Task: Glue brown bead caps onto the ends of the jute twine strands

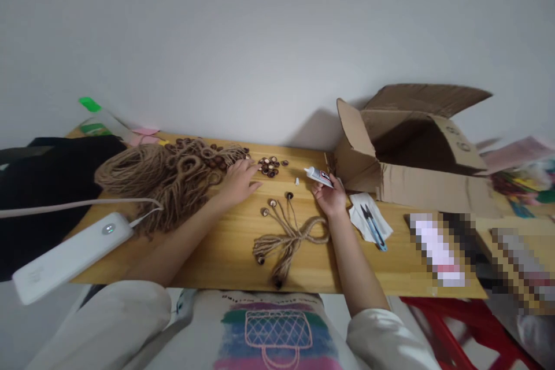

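Note:
My right hand [330, 195] is closed around a white glue tube [319, 176], its nozzle pointing left and uncapped. A small white cap [297, 181] lies on the table to the left of the tube. My left hand [241, 180] is open, palm down, fingers stretched toward a small pile of brown, cup-shaped pieces like acorn caps [269, 166]. Between my forearms lies a knotted bundle of jute cord [297, 237] with a loop on the right. Several of its strands end in the same brown cups [265, 212].
A heap of jute cord [173, 179] lies left, with a white power bank [71, 257] and its cable in front. An open cardboard box [416, 185] stands right. Blue-handled thread snips [373, 228] rest on a white tissue [355, 214]. A red stool [468, 329] is below the table's right edge.

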